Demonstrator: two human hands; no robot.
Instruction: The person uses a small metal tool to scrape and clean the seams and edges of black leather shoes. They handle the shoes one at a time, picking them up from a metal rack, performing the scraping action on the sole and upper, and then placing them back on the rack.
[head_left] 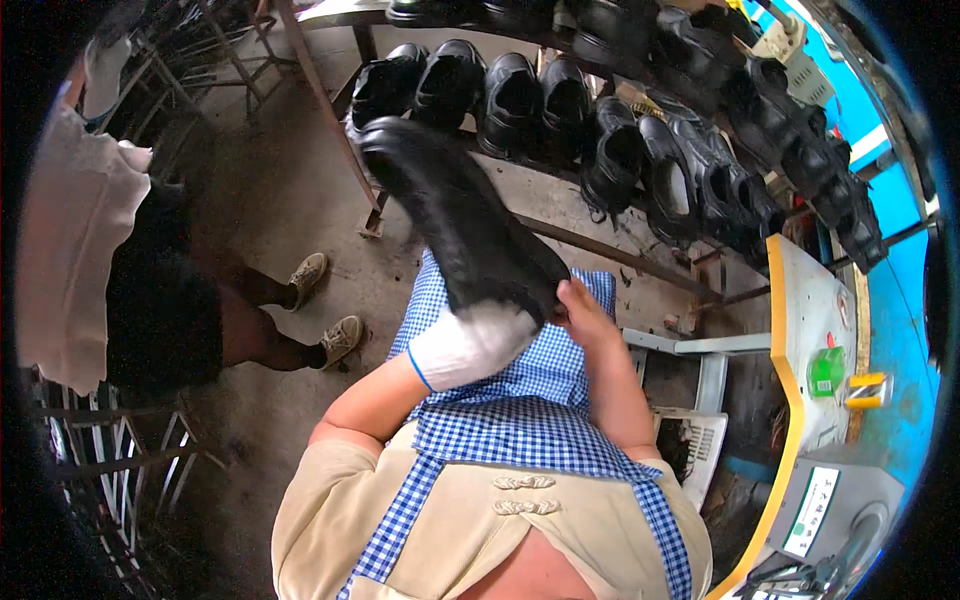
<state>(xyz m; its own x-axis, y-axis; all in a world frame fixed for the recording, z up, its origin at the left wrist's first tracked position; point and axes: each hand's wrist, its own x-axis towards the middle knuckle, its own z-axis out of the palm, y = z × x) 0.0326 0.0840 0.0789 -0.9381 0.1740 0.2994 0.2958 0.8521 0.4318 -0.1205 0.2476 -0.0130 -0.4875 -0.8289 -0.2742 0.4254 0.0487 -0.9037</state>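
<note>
A black leather shoe (450, 215) is held up in front of my apron, its toe toward the upper left and slightly blurred. My left hand (475, 345), in a white glove with a blue cuff edge, grips the shoe's lower side; its fingertips are hidden by the shoe. At the heel end, my bare right hand (588, 318) is closed on the shoe's edge, thumb on the near side. The blue checked apron (520, 430) lies behind both hands.
Several black shoes (510, 105) stand in rows on a metal rack ahead and to the right. A person (170, 290) is at the left, feet on the floor. At the right are a yellow-edged white table (800, 300), a grey machine (835, 510) and a white crate (705, 450).
</note>
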